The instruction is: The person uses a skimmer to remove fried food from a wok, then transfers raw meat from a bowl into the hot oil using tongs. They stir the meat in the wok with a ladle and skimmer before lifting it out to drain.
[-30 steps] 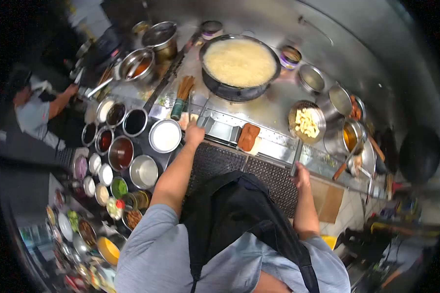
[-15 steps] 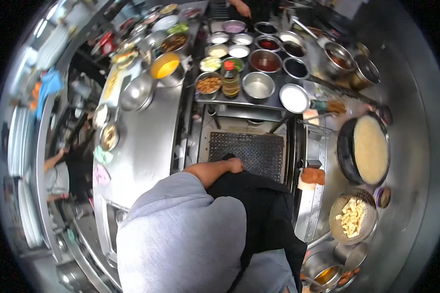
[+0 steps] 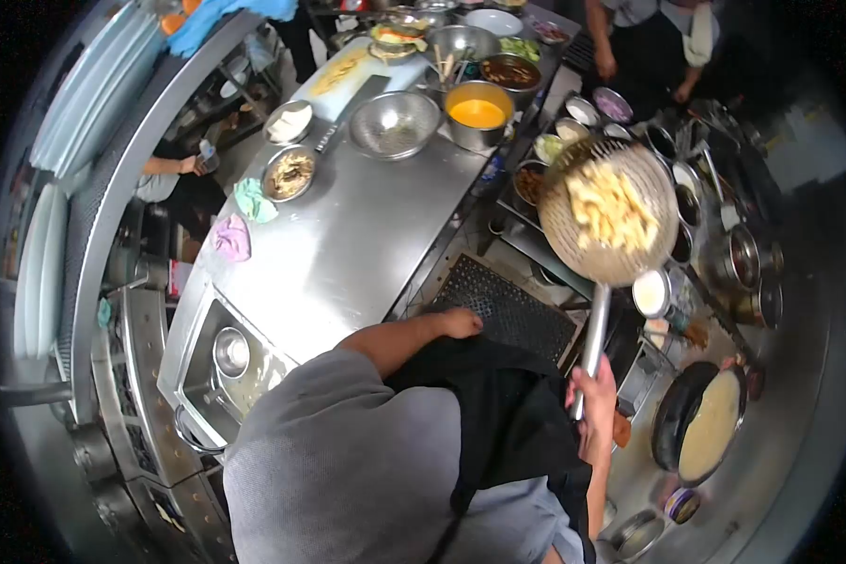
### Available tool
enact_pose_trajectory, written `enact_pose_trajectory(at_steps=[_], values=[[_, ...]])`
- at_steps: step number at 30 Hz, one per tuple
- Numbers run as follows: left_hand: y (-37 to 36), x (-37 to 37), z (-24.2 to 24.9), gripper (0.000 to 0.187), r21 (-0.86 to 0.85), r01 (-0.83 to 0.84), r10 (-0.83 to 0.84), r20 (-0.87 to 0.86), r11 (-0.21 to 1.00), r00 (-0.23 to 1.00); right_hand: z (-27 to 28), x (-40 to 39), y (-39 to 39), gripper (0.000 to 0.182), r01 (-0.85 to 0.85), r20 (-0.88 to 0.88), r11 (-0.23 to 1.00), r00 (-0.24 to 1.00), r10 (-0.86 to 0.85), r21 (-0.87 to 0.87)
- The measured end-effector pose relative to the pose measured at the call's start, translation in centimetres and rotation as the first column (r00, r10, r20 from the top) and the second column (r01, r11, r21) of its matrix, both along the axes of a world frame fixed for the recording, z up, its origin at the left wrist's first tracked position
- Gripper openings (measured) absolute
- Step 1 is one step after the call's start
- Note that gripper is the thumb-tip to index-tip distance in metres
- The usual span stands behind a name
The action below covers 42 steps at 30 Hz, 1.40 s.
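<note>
My right hand (image 3: 592,390) is wrapped round the metal handle of a large perforated strainer ladle (image 3: 555,230). In its bowl lies a heap of pale yellow cut pieces (image 3: 613,211), whose kind I cannot make out. The ladle is raised over the walkway and hides part of the ingredient table behind it. My left hand (image 3: 461,322) hangs in front of the black apron with its fingers curled in, holding nothing that shows. To the right, a black wok (image 3: 672,414) holds a wide pale yellow surface of liquid (image 3: 710,428).
A steel counter (image 3: 357,226) on the left bears a perforated bowl (image 3: 395,124), a pot of orange liquid (image 3: 477,111), a cleaver (image 3: 352,111) and cloths (image 3: 232,238). A sink (image 3: 207,376) is set into its near end. Other people stand at the back and left.
My right hand has come into view, and the strainer ladle with the pieces has risen from the stove to above the walkway. The view has turned left. My left hand stays by the apron.
</note>
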State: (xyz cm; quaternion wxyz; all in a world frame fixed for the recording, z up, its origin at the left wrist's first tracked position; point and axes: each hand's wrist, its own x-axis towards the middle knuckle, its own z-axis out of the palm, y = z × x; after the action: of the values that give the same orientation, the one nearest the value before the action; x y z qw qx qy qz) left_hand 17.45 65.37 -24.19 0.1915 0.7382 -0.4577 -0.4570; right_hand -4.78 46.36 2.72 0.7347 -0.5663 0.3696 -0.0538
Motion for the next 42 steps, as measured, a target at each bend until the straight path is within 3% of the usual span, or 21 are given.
enact_pose_trajectory(at_steps=[3,11,14,15,16,17,19,20,24,26,27,29,31,32,34,35,37,38,40,41,42], values=[[0.7,2.2,0.9,0.035,-0.087,-0.121,0.116,-0.061,0.989,0.991,0.7,10.3,-0.5,0.033,-0.208,0.016,0.978,0.978,0.209,-0.024],[1.8,6.1,0.3,0.033,-0.212,-0.176,0.152,-0.125,0.961,0.98,-0.8,29.8,3.3,0.036,-0.401,-0.026,0.912,0.916,0.4,-0.08],[2.1,7.1,-1.0,0.03,-0.189,-0.19,0.154,-0.191,0.963,0.969,-3.2,33.4,4.1,0.04,-0.46,-0.099,0.859,0.888,0.45,-0.225],[2.3,7.4,-1.5,0.03,-0.126,-0.207,0.166,-0.279,0.97,0.946,-4.0,34.4,4.4,0.042,-0.484,-0.177,0.775,0.874,0.453,-0.406],[2.6,7.5,-2.0,0.031,-0.212,-0.169,0.127,-0.198,0.962,0.972,-4.7,35.1,4.6,0.045,-0.501,-0.254,0.656,0.862,0.439,-0.565],[2.9,7.6,-2.5,0.031,-0.212,-0.164,0.121,-0.199,0.963,0.972,-5.4,35.7,4.7,0.045,-0.497,-0.255,0.659,0.864,0.434,-0.565],[2.9,7.9,-2.1,0.032,-0.175,-0.211,0.166,-0.238,0.962,0.957,-4.2,36.3,5.1,0.049,-0.416,-0.272,0.497,0.901,0.337,-0.761],[3.0,8.0,-2.1,0.032,-0.175,-0.198,0.154,-0.24,0.964,0.959,-3.2,36.6,5.1,0.05,-0.45,-0.315,0.564,0.892,0.324,-0.693],[2.8,8.7,-0.9,0.03,-0.153,-0.249,0.183,-0.354,0.956,0.917,-4.4,36.6,4.2,0.052,-0.366,-0.264,0.553,0.93,0.257,-0.749],[2.3,9.0,0.7,0.029,-0.13,-0.228,0.169,-0.355,0.965,0.919,-4.8,35.5,3.3,0.052,-0.257,-0.12,0.714,0.964,0.238,-0.651],[1.9,9.1,1.3,0.028,-0.128,-0.219,0.165,-0.34,0.967,0.926,-4.3,34.6,2.7,0.052,-0.234,-0.115,0.723,0.971,0.211,-0.65],[1.2,9.6,2.2,0.027,-0.126,-0.176,0.129,-0.316,0.976,0.94,-2.6,31.7,1.2,0.049,-0.179,-0.008,0.941,0.983,0.184,-0.287],[0.2,9.8,2.8,0.022,-0.332,-0.13,0.085,-0.149,0.934,0.985,-2.1,27.1,-0.4,0.049,-0.046,0.165,0.992,0.984,0.065,-0.12],[-0.6,10.0,4.6,0.022,-0.333,-0.096,0.05,-0.145,0.938,0.988,-1.2,24.4,-1.0,0.049,0.007,0.159,0.996,0.987,0.007,-0.089],[-3.2,11.2,10.9,0.023,-0.077,-0.308,0.253,-0.403,0.948,0.88,-0.3,18.3,-2.1,0.051,0.134,0.159,0.99,0.979,-0.127,-0.036],[-4.5,12.0,13.2,0.027,-0.113,-0.291,0.19,-0.53,0.95,0.826,-0.4,14.9,-2.4,0.051,0.215,0.165,0.977,0.964,-0.209,-0.014],[-7.2,12.8,21.0,0.029,-0.181,-0.29,0.01,-0.833,0.94,0.554,-1.1,7.7,-2.2,0.047,0.391,0.151,0.92,0.912,-0.382,-0.037],[-8.9,12.9,24.4,0.029,-0.388,-0.238,-0.262,-0.864,0.89,0.431,-0.5,4.4,-1.6,0.041,0.457,0.084,0.888,0.888,-0.452,-0.051],[-11.6,10.6,33.5,0.04,-0.681,-0.264,-0.626,-0.732,0.683,0.268,-2.4,-2.0,0.1,0.037,0.611,0.115,0.784,0.791,-0.601,-0.111],[-14.5,9.5,36.8,0.044,-0.902,-0.158,-0.909,-0.415,0.403,0.051,-2.5,-4.9,1.5,0.037,0.686,0.109,0.715,0.727,-0.678,-0.135],[-15.2,7.0,41.9,0.045,-0.939,-0.164,-0.943,-0.32,0.303,0.093,-2.4,-7.3,2.8,0.036,0.749,0.105,0.655,0.662,-0.742,-0.099]])
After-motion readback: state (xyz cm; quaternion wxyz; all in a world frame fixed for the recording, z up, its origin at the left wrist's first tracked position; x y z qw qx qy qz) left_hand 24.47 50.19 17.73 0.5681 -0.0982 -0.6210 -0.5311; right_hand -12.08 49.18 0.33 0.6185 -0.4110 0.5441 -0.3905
